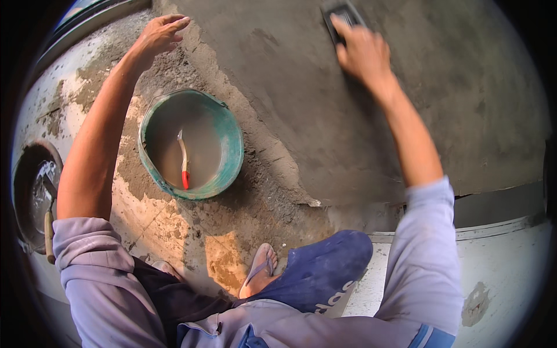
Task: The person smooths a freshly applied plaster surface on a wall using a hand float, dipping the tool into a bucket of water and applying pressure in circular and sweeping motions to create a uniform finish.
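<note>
My right hand [366, 57] is wrapped round the grip of a dark plastering float [346, 13]. The float lies flat against a smooth grey layer of mortar [278, 75], and the hand is slightly blurred. Held out at the upper left, my left hand [162, 35] carries nothing; its fingers are loosely bent and partly apart. It is over rough crumbs of mortar along the layer's ragged left edge. Below it stands a green bucket [235, 148] of murky grey water. A slim tool [184, 155] with a pale shaft and a red end rests in the bucket.
At the far left, a dark bucket [20, 191] holds a trowel [49, 232] with a wooden handle. Splashed mortar covers the floor [154, 226] around my sandalled feet. A white ledge [499, 255] runs along the lower right, beside my knee.
</note>
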A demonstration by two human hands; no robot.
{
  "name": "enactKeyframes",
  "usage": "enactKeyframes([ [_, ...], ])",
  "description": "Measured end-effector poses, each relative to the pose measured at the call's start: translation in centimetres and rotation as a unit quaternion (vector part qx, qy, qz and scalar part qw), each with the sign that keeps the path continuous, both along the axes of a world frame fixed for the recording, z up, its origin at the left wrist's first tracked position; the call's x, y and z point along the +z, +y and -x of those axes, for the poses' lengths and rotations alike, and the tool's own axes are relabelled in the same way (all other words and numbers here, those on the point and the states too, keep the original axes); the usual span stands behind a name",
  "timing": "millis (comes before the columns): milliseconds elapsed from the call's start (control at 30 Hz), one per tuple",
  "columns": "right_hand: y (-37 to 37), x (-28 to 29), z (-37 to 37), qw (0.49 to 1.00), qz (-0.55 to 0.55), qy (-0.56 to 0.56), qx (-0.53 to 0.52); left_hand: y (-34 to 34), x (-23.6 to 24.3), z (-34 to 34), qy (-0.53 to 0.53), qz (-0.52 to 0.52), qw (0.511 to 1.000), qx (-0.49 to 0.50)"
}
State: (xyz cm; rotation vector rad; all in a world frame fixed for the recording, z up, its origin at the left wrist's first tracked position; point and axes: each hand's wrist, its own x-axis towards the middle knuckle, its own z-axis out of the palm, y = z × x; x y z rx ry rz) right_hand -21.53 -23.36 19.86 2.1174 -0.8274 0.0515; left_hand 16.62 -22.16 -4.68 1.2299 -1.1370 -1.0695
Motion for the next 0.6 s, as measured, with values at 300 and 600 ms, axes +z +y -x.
enactKeyframes([
  [300, 6.2, -6.8, 2.8, 0.99, -0.114, 0.066, -0.058, 1.0, 0.1, -2.2, 0.02, 0.005, 0.999, 0.033],
  [600, 1.1, -12.0, -10.7, 0.977, -0.162, -0.132, -0.038, 5.2, 3.2, 4.3, 0.082, -0.084, 0.991, -0.064],
])
